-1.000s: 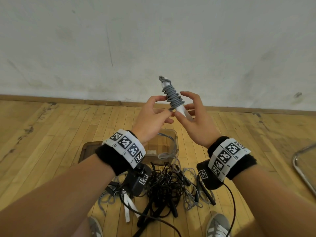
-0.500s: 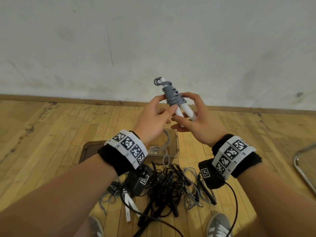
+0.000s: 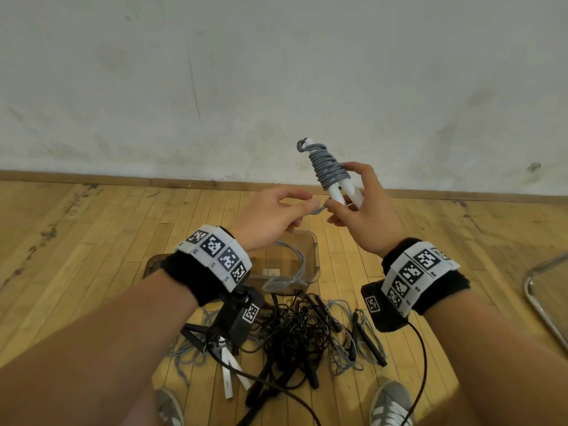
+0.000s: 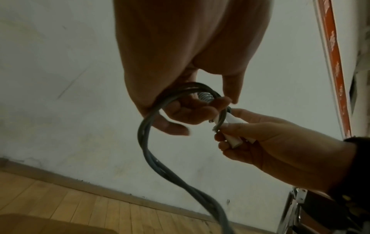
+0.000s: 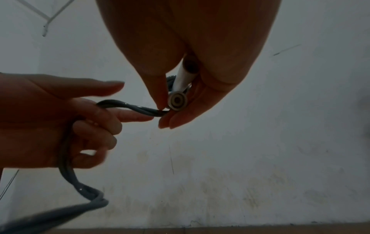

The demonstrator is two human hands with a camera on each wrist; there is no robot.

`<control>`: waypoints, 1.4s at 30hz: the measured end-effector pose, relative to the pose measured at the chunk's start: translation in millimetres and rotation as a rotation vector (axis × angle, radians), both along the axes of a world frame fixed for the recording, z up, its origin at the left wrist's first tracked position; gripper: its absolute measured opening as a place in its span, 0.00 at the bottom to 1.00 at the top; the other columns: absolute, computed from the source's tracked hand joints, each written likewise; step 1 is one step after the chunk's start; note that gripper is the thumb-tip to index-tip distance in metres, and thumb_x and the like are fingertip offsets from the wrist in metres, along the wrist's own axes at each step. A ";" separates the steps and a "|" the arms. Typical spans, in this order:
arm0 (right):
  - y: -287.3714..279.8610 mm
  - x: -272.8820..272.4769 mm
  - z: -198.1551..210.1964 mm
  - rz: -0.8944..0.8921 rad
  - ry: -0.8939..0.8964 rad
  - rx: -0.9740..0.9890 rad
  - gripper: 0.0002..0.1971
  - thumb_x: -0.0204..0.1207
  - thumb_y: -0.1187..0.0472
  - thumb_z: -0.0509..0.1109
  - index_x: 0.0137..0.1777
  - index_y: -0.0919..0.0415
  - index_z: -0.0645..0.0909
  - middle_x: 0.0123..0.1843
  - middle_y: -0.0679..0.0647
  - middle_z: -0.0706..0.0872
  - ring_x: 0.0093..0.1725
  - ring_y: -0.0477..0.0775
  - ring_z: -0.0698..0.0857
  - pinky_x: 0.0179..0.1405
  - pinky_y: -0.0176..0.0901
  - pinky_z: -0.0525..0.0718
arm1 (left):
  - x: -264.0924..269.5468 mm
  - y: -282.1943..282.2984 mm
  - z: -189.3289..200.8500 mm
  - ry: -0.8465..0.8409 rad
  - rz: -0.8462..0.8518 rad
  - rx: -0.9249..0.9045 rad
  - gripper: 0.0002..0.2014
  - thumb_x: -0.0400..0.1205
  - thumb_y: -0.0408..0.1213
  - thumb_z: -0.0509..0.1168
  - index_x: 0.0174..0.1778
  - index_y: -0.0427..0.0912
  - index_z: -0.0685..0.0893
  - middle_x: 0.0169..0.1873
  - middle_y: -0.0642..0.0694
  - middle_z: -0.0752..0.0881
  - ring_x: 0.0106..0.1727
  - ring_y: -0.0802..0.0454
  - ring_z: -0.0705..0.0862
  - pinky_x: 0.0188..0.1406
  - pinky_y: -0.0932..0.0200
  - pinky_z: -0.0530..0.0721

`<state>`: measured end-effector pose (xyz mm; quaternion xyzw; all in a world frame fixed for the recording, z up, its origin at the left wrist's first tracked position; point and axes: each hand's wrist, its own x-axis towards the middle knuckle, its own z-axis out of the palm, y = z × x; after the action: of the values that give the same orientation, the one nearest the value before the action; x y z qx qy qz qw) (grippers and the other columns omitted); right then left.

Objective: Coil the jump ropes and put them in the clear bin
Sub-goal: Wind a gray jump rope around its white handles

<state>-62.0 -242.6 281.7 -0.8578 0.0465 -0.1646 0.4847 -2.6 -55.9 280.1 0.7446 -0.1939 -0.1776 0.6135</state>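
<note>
A grey jump rope (image 3: pixel 328 166) is wound in tight turns around its two white handles (image 3: pixel 338 193), held up in front of the wall. My right hand (image 3: pixel 356 207) grips the handles near their lower ends, thumb and fingers curled round them (image 5: pixel 180 88). My left hand (image 3: pixel 276 215) grips the doubled free length of grey rope (image 4: pixel 152 120) just left of the handles; the slack (image 5: pixel 68 166) hangs down from it. The clear bin (image 3: pixel 313 265) stands on the floor below my hands, with a loop of grey rope (image 3: pixel 292 265) hanging over it.
A tangle of black and grey jump ropes (image 3: pixel 295 330) lies on the wooden floor between the bin and my shoes (image 3: pixel 390 407). A metal chair frame (image 3: pixel 541 299) is at the right edge. The white wall is close ahead.
My left hand has come off the handles and drawn the free rope out to the left. The wound bundle has shifted slightly right in my right hand.
</note>
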 end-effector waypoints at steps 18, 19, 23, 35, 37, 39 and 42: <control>11.6 2.7 -6.9 0.137 0.063 -0.172 0.30 0.92 0.55 0.56 0.89 0.44 0.48 0.57 0.60 0.85 0.50 0.58 0.87 0.54 0.44 0.88 | -3.4 1.4 6.5 -0.050 0.194 -0.100 0.20 0.88 0.38 0.69 0.77 0.49 0.81 0.39 0.49 0.94 0.19 0.59 0.70 0.25 0.62 0.75; 12.7 3.5 -8.6 0.145 0.060 -0.190 0.32 0.91 0.55 0.58 0.90 0.48 0.49 0.64 0.58 0.83 0.55 0.50 0.85 0.58 0.38 0.84 | -4.3 1.0 7.3 -0.051 0.195 -0.101 0.22 0.87 0.38 0.69 0.79 0.48 0.80 0.39 0.49 0.94 0.19 0.59 0.71 0.26 0.62 0.76; 13.6 6.3 -10.1 0.080 0.093 -0.205 0.34 0.87 0.50 0.66 0.89 0.52 0.57 0.74 0.55 0.80 0.66 0.49 0.80 0.62 0.43 0.77 | -9.4 -0.7 11.8 -0.047 0.187 -0.113 0.26 0.86 0.38 0.70 0.82 0.44 0.76 0.38 0.48 0.94 0.38 0.56 0.87 0.69 0.34 0.80; 25.1 3.2 -7.2 0.043 -0.115 -0.228 0.34 0.74 0.47 0.81 0.76 0.48 0.70 0.59 0.48 0.83 0.49 0.43 0.84 0.45 0.36 0.85 | -10.9 -6.5 6.5 -0.132 0.243 -0.109 0.27 0.77 0.56 0.77 0.70 0.54 0.81 0.39 0.35 0.92 0.42 0.39 0.91 0.49 0.37 0.89; 26.6 1.3 -3.2 0.076 -0.097 -0.111 0.32 0.74 0.52 0.82 0.74 0.46 0.69 0.61 0.46 0.85 0.55 0.42 0.86 0.47 0.31 0.85 | -9.7 -5.7 7.1 -0.114 0.192 -0.152 0.25 0.80 0.53 0.76 0.72 0.52 0.80 0.30 0.41 0.90 0.33 0.43 0.90 0.38 0.45 0.89; 28.1 -0.5 -0.8 0.152 -0.024 0.092 0.30 0.78 0.59 0.79 0.74 0.45 0.67 0.61 0.52 0.87 0.52 0.51 0.92 0.50 0.46 0.91 | -10.0 -5.0 9.5 -0.086 0.146 -0.193 0.18 0.86 0.42 0.71 0.72 0.47 0.80 0.20 0.55 0.83 0.22 0.61 0.82 0.25 0.69 0.78; 31.3 -4.4 1.0 0.234 0.027 0.249 0.27 0.84 0.67 0.71 0.76 0.49 0.63 0.57 0.62 0.90 0.45 0.61 0.94 0.46 0.56 0.93 | -8.7 -3.6 8.5 -0.039 0.112 -0.213 0.13 0.88 0.39 0.68 0.68 0.54 0.82 0.20 0.58 0.79 0.21 0.63 0.76 0.24 0.71 0.73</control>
<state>-66.4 -211.3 282.6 -0.7927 -0.0272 -0.0885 0.6026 -11.4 -59.5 288.6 0.6882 -0.1818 -0.1069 0.6942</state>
